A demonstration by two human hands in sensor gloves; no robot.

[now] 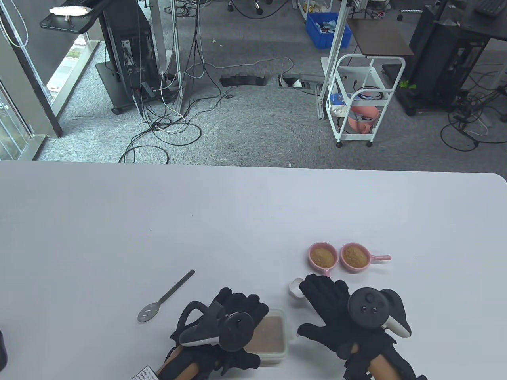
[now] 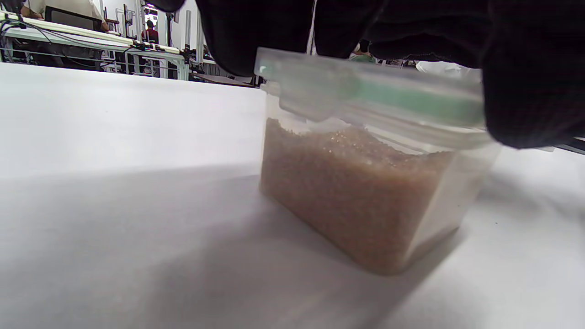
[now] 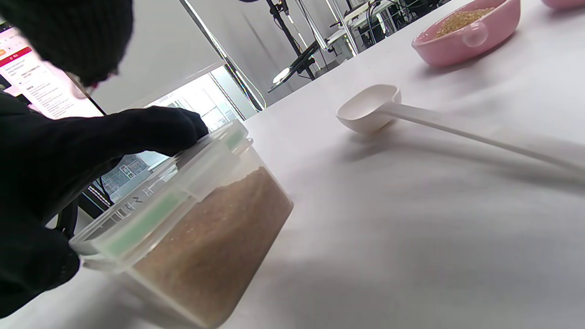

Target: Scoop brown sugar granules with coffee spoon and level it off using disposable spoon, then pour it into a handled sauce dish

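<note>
On the white table point(image 1: 158, 221) a clear box point(image 1: 273, 336) full of brown sugar point(image 2: 356, 192) stands near the front edge, with its lid point(image 2: 365, 98) on top. The left hand point(image 1: 222, 316) lies on this box from the left side; its fingers point(image 2: 525, 82) curl over the lid edge and hold it, as the left wrist view shows. The right hand point(image 1: 336, 312) is just right of the box, with the fingers spread and almost straight, and it holds nothing that I can see. Its fingertips reach to a white plastic spoon point(image 3: 370, 107), which lies on the table with the bowl facing up; in the table view only the bowl point(image 1: 296, 287) of this spoon looks out beside the fingers, and I cannot tell if the hand touches the handle under it. A metal spoon point(image 1: 166, 297) lies alone on the table, to the left of the left hand and apart from it. Behind the right hand stand two pink dishes side by side, the left dish point(image 1: 323, 256) and the right dish point(image 1: 355, 256), each with a small handle and each filled with brown sugar.
</note>
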